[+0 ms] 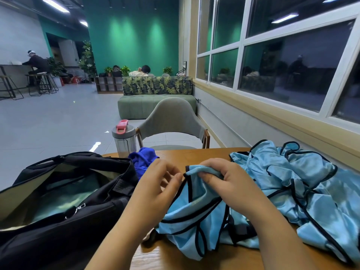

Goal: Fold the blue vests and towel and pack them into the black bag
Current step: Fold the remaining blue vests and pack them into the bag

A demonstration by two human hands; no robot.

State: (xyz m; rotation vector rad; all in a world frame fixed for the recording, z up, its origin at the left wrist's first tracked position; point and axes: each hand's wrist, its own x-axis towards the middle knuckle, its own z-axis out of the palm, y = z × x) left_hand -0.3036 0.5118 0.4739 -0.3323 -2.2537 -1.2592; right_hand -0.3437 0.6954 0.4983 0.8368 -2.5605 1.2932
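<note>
A light blue vest with black trim hangs lifted above the wooden table. My right hand grips its upper edge in a bunched fold. My left hand pinches the vest's black-trimmed corner between thumb and fingers. More light blue vests lie crumpled in a pile to the right. The black bag stands open on the left, with pale fabric showing inside. A dark blue towel lies bunched behind the bag's right end.
A grey bottle with a pink lid stands at the table's far edge. A grey chair faces me across the table. Windows line the wall on the right. People sit far off in the room.
</note>
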